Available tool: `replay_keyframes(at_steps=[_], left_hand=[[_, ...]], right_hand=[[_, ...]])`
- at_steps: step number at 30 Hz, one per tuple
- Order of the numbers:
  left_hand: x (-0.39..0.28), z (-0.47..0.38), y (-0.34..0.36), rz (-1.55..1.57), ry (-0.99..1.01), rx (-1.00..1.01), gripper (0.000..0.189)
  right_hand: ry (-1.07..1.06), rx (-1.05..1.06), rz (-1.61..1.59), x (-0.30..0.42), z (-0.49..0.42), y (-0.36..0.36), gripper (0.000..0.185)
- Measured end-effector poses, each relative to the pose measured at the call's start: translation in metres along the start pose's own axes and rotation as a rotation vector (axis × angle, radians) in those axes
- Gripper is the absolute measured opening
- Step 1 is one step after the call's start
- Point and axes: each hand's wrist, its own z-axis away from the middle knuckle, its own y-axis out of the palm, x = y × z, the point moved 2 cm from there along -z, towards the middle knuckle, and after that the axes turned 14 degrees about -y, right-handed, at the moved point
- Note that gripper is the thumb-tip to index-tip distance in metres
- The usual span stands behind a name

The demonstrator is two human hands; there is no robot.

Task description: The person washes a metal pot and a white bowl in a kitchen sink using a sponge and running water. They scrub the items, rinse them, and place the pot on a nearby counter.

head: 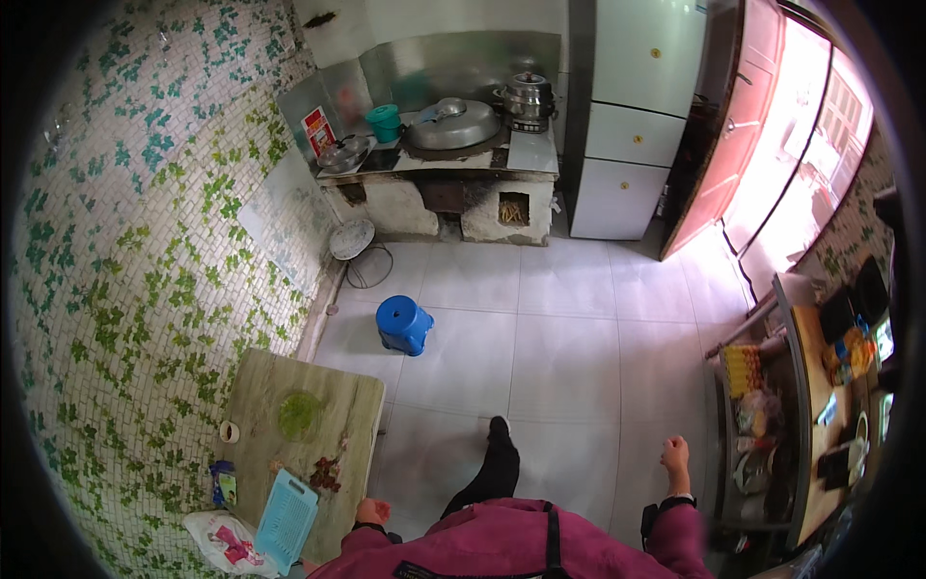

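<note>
My left hand (372, 512) hangs beside the right edge of a wood-patterned table (347, 405); its fingers look curled and I cannot make out anything in them. On that table, nearest this hand, lie a light-blue plastic slotted tray (286, 522) and a small heap of dark red pieces (325, 474). Farther back stands a clear bowl of something green (300, 415). My right hand (675, 452) is held out over the floor tiles with its fingers curled in, no object visible in it. It is apart from the shelving on the right.
A blue plastic stool (402, 324) stands on the tiled floor (564, 362) ahead. Beyond are a masonry stove (394, 206) with a large lidded wok (456, 127), a refrigerator (622, 195) and an open door (738, 137). Shelving (803, 434) with food lines the right side.
</note>
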Motion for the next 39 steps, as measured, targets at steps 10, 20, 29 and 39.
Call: replay_keyframes(at_steps=[10,20,29,39], left_hand=[[-0.211,-0.017,0.324,-0.264,0.393,0.259,0.044],[-0.373,0.223,0.872,-0.564,0.394,0.856,0.021],[-0.486,0.308,1.102,-0.721,0.51,0.839,0.018],[-0.697,0.443,1.418,-0.82,0.893,0.908,0.028]], right_hand=[[0.446,0.052,-0.109,0.055,-0.133,0.031,0.013],[0.362,0.635,0.386,-0.03,-0.192,0.07,0.012],[0.497,-0.161,-0.561,0.179,-0.535,0.107,0.009],[0.445,-0.446,-0.382,0.272,-0.606,0.171,0.011]])
